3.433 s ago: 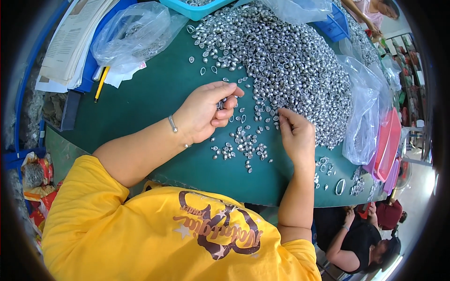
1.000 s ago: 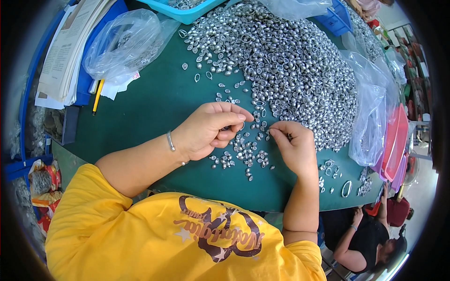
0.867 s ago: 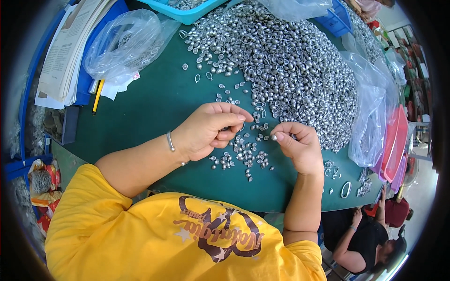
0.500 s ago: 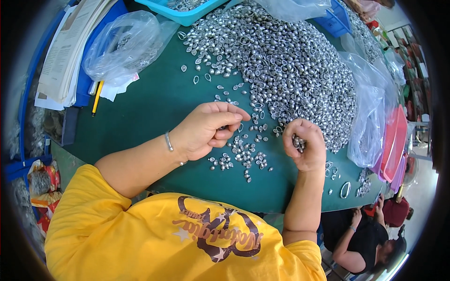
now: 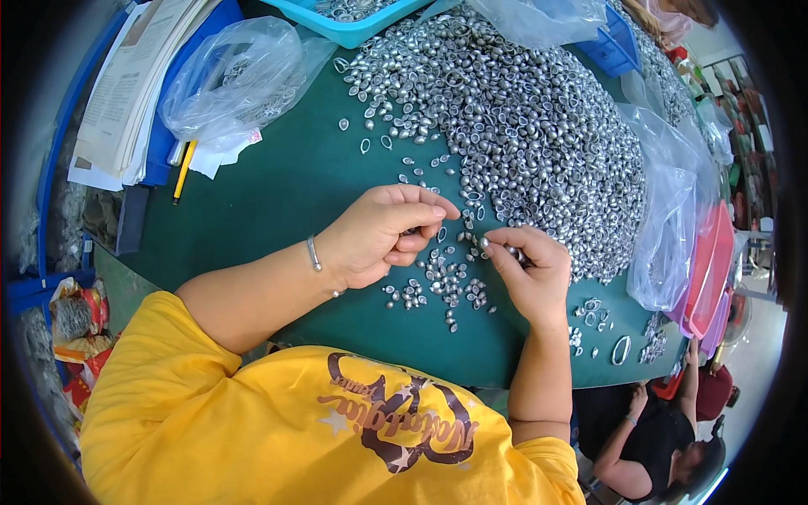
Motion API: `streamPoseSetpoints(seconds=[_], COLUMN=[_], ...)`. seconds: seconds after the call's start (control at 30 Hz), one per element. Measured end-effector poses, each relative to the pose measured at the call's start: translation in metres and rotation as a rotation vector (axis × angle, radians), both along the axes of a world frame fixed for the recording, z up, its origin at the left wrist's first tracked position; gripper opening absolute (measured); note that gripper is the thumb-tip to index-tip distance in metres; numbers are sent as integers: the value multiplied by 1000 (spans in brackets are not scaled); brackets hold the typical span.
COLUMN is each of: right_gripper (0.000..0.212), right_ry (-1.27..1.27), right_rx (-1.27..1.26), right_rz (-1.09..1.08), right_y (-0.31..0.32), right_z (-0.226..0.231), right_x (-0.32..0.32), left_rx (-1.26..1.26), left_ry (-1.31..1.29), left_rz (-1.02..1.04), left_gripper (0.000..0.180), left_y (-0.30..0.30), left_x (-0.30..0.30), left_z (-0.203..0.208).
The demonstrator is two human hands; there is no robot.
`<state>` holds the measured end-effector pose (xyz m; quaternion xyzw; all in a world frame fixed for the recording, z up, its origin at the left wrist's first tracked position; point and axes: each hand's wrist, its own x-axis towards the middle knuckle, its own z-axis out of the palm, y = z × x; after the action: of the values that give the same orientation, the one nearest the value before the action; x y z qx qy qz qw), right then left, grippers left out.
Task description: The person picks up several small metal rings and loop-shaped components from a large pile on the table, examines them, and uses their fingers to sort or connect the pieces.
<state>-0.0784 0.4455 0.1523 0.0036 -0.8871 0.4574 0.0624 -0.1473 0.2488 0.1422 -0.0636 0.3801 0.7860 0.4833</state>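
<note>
since half a second ago the right hand (image 5: 528, 273) has lowered, grip pinching a small silver piece (image 5: 485, 244) (left hand (image 5: 383, 234) curled, contents unclear).

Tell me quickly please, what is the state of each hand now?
Left hand: curled closed; what it holds cannot be told.
Right hand: fingers pinched shut on a small silver metal piece.

Big heap of metal caps (image 5: 539, 143) behind both hands, on table (image 5: 278, 194). Small scatter (image 5: 446, 282) between hands. Papers (image 5: 135, 84) far left; bags (image 5: 673, 210) right.
</note>
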Motion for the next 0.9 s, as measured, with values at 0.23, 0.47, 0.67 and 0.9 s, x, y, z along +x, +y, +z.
streamPoseSetpoints(seconds=[0.23,0.47,0.67,0.9], right_gripper=[11,9,11,11], right_ry=[-143,-198,89,92], right_rx=[-1100,-292,638,632], right_rz=[43,-302,-40,4], right_y=[21,23,5,5], right_z=[-10,1,-3,-3], right_x=[2,-23,-29,-26], left_rx=[1,29,20,35], left_ry=[-5,10,-10,-4], left_rz=[20,17,29,16], left_gripper=[15,16,15,15], left_y=[-1,-1,-2,-1], left_x=[0,-2,-2,0], left_z=[1,0,2,-1])
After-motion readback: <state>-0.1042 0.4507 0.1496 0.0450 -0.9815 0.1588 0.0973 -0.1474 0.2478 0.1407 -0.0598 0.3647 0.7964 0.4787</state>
